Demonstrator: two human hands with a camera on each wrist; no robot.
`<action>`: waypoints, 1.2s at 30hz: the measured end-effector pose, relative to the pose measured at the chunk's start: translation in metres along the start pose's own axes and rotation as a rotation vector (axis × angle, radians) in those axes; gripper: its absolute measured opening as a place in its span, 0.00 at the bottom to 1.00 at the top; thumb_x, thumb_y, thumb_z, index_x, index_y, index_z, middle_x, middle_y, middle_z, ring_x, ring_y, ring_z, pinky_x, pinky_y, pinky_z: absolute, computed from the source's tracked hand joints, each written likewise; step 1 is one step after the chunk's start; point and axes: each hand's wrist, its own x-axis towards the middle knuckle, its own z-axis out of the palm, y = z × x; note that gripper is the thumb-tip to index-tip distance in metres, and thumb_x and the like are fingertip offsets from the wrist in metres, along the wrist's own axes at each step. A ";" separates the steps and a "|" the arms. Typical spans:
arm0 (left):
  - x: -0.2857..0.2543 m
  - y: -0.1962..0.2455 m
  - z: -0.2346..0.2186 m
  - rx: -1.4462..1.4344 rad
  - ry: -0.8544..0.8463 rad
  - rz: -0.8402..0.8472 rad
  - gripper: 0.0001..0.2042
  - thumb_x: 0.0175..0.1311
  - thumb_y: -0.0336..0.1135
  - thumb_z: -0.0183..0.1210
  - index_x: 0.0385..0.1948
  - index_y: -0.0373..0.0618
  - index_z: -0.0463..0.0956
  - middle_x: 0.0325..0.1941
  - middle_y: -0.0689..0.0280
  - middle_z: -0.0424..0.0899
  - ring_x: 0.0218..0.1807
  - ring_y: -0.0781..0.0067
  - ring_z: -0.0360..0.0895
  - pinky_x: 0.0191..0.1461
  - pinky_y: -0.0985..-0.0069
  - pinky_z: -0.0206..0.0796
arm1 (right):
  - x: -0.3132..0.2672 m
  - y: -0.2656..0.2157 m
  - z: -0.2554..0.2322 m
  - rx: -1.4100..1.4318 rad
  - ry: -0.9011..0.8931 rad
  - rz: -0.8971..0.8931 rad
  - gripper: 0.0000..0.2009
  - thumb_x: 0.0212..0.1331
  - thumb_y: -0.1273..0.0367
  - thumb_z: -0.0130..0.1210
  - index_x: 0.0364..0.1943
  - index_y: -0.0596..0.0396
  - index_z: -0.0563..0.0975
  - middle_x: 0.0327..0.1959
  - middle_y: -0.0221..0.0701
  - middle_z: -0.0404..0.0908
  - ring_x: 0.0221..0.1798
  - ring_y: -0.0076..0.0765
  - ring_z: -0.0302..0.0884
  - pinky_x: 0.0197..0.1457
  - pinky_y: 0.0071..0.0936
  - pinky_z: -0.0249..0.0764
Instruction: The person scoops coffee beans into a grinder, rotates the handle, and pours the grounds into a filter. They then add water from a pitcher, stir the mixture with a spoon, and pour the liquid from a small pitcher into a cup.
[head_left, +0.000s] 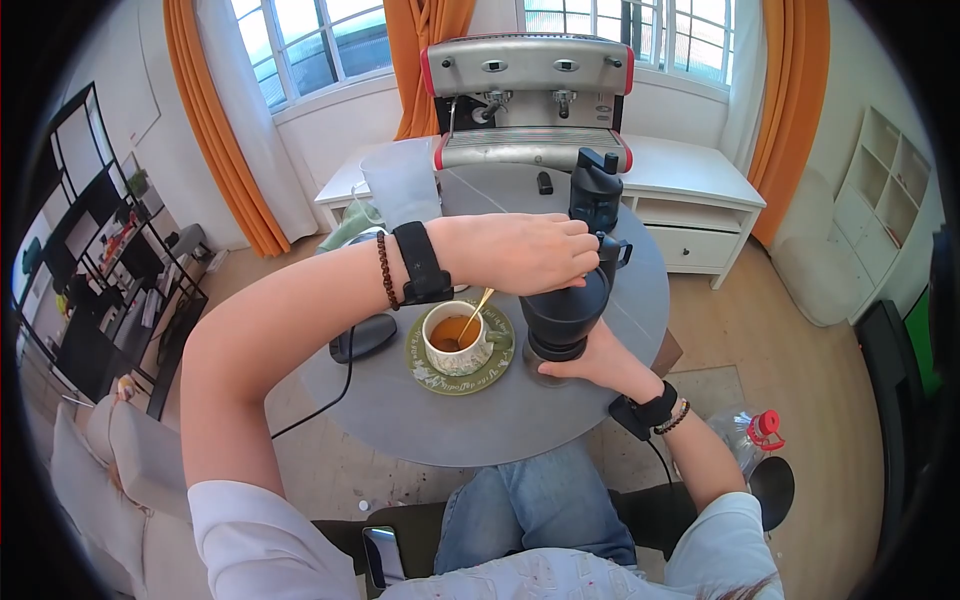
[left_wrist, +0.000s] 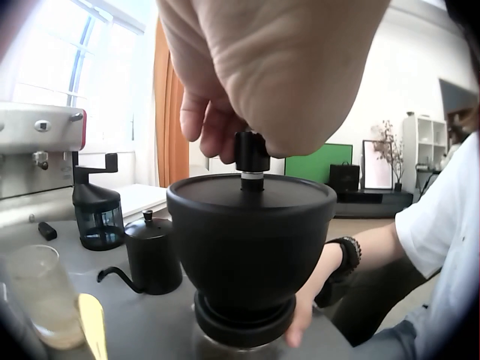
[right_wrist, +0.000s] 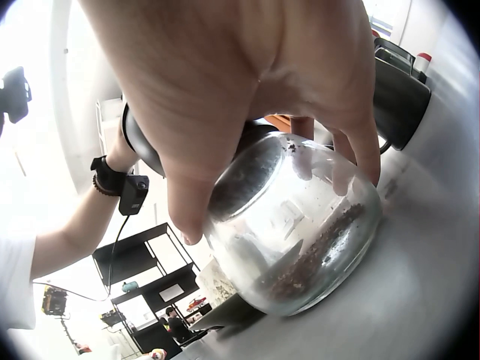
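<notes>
A black hand coffee grinder [head_left: 565, 312] with a bowl-shaped top and a glass jar base [right_wrist: 300, 232] stands on the grey table at front right. My left hand [head_left: 535, 255] reaches across from above, its fingers curled round the small black knob [left_wrist: 252, 152] on the grinder's lid. Down at the base, my right hand [head_left: 605, 362] grips the jar near its neck, thumb on one side and fingers on the other. Brown coffee grounds [right_wrist: 296, 277] lie inside the glass. To the left, a patterned cup [head_left: 455, 350] of brown liquid with a gold spoon [head_left: 478, 312] sits on a green saucer [head_left: 428, 374].
A black gooseneck kettle [left_wrist: 154, 256] and another black grinder [left_wrist: 97, 214] stand behind the held one. A clear glass [left_wrist: 41, 300] is near the spoon. At the back is a large espresso machine [head_left: 530, 90]. A dark rounded object [head_left: 365, 338] lies left of the saucer.
</notes>
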 end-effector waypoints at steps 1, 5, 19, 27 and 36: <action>0.000 -0.001 0.000 -0.034 0.017 -0.008 0.12 0.71 0.39 0.51 0.30 0.40 0.71 0.36 0.61 0.74 0.42 0.64 0.73 0.50 0.71 0.66 | 0.000 -0.003 0.000 0.004 0.003 0.002 0.50 0.41 0.63 0.76 0.67 0.61 0.54 0.63 0.40 0.67 0.67 0.37 0.65 0.69 0.35 0.63; -0.004 0.003 0.017 -0.235 0.186 -0.134 0.12 0.69 0.39 0.54 0.32 0.39 0.71 0.40 0.58 0.73 0.44 0.60 0.73 0.52 0.69 0.66 | 0.000 0.004 0.000 -0.022 -0.011 0.017 0.51 0.41 0.63 0.76 0.68 0.61 0.53 0.65 0.41 0.65 0.68 0.39 0.64 0.70 0.36 0.62; 0.038 0.056 0.052 -0.643 0.627 -0.862 0.20 0.54 0.17 0.41 0.50 0.42 0.66 0.64 0.51 0.62 0.67 0.48 0.59 0.70 0.63 0.52 | -0.002 0.007 0.005 -0.068 0.046 -0.002 0.51 0.42 0.63 0.75 0.69 0.61 0.52 0.67 0.41 0.62 0.70 0.40 0.61 0.71 0.36 0.60; 0.008 0.029 0.036 -0.842 0.408 -0.296 0.18 0.53 0.17 0.43 0.45 0.45 0.67 0.64 0.54 0.61 0.70 0.49 0.53 0.73 0.57 0.47 | 0.000 0.002 -0.002 0.002 -0.036 0.003 0.50 0.43 0.63 0.74 0.69 0.60 0.53 0.65 0.40 0.64 0.69 0.38 0.62 0.71 0.35 0.60; 0.012 0.018 0.022 -0.777 0.217 -0.502 0.09 0.61 0.27 0.44 0.42 0.41 0.69 0.58 0.53 0.70 0.62 0.55 0.67 0.66 0.62 0.57 | -0.002 0.007 -0.003 0.009 -0.052 0.030 0.50 0.42 0.61 0.75 0.68 0.60 0.55 0.65 0.40 0.65 0.69 0.37 0.63 0.71 0.35 0.60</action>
